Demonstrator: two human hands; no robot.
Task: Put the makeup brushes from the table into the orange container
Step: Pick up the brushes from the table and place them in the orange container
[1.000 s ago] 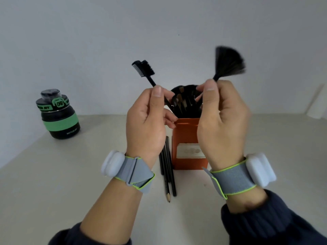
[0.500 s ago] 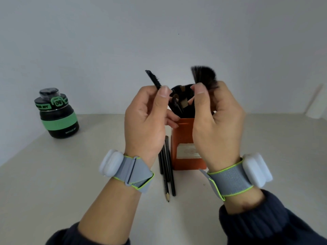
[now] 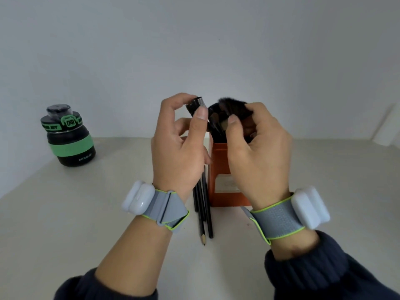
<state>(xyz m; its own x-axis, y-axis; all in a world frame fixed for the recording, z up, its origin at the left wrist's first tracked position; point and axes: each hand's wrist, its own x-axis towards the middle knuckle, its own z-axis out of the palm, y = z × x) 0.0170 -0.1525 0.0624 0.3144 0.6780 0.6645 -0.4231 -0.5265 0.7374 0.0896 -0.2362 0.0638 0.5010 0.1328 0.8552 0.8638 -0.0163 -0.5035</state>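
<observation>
Left hand (image 3: 179, 148) grip pinches comb brush (image 3: 194, 105), right hand (image 3: 255, 152) grip pinches fan brush (image 3: 232, 102); heads up, handles down in orange container (image 3: 218, 161). Pencils (image 3: 203, 204) beside it on bench (image 3: 86, 213).

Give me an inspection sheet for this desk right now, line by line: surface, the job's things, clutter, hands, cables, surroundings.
Surface: pale table, no spills seen.
Job's things: orange container upright, dark brushes standing in it; comb brush and fan brush at its mouth.
Clutter: black pencils lying beside the container's left side; black and green bottle far left.
Hands: left hand pinches the comb brush; right hand holds the fan brush; both wear grey wristbands.
Cables: nothing seen.
Surroundings: plain white wall; a pale object at the right edge, unclear.
</observation>
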